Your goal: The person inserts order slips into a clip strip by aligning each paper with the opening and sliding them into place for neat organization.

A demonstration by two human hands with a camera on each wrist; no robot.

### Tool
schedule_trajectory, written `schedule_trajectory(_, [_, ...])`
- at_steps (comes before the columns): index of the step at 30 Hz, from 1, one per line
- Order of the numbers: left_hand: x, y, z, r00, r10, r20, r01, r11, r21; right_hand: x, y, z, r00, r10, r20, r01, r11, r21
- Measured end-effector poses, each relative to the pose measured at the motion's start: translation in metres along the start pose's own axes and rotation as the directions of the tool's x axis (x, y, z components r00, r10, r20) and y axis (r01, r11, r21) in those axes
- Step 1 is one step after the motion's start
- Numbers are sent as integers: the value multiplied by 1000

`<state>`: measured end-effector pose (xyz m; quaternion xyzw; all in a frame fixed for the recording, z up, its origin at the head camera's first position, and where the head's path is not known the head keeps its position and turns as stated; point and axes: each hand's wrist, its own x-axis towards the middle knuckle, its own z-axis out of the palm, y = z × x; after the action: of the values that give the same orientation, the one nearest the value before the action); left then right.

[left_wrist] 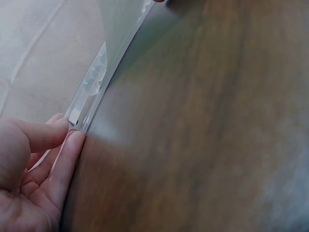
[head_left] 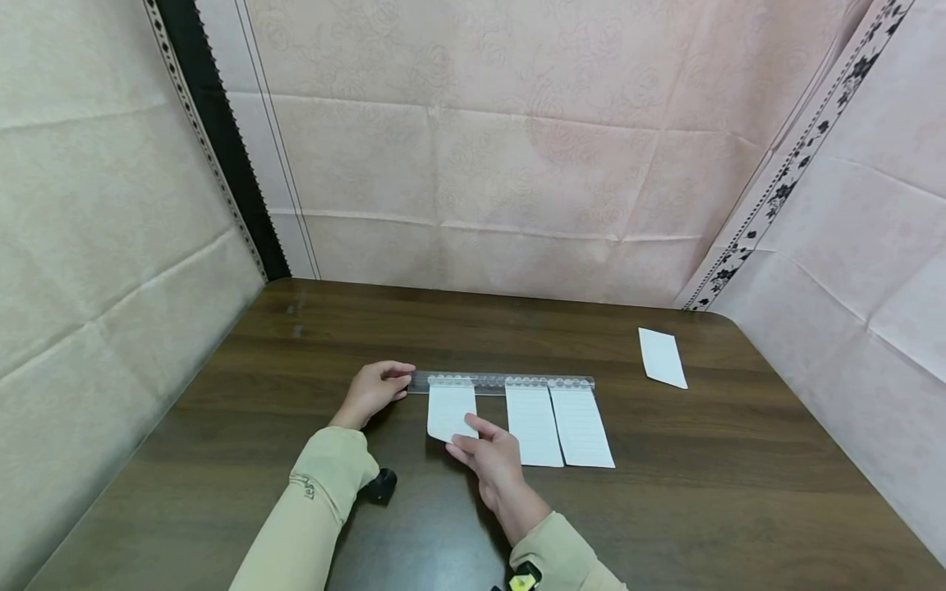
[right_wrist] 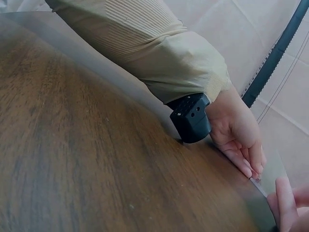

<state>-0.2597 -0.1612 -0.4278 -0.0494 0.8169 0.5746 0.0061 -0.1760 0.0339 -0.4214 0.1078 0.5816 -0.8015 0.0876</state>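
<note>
A clear plastic rail (head_left: 491, 383) with a row of round pieces along it lies across the table. My left hand (head_left: 375, 391) pinches its left end between thumb and fingers, as the left wrist view also shows with the thumb (left_wrist: 50, 135) on it. My right hand (head_left: 493, 460) pinches a white card (head_left: 451, 410) near its lower right corner, thumb on top. This card's upper edge meets the rail near its left end. Two lined white cards (head_left: 534, 425) (head_left: 582, 426) hang side by side from the rail's right part.
A loose white card (head_left: 663, 358) lies on the brown wooden table (head_left: 724, 460) at the back right. Pale patterned cloth (head_left: 517, 164) rises behind the table and on both sides. A black wrist camera (right_wrist: 192, 118) sits at the left sleeve, close over the tabletop.
</note>
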Motion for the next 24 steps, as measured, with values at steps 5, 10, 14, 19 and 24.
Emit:
schedule_trajectory(5, [0,0,-1,1000,-2,1,2,1000,6,0,-1,0,1000,8,-6,-8,1000,-13])
schedule_trajectory(10, [-1,1,0,1000,-22,-2,22,1000,12,0,-2,0,1000,21,-12,-21,1000,-11])
schedule_trajectory(14, [-1,1,0,1000,-18,-2,18,1000,21,0,-3,-2,999,33,-19,-33,999,-8])
schedule_trajectory(19, [0,1,0,1000,-4,-6,4,1000,18,0,-4,-6,999,34,-27,-34,999,-13])
schedule_trajectory(24, [0,0,0,1000,-1,-8,1,1000,22,1,-5,-10,999,38,-31,-38,999,-21])
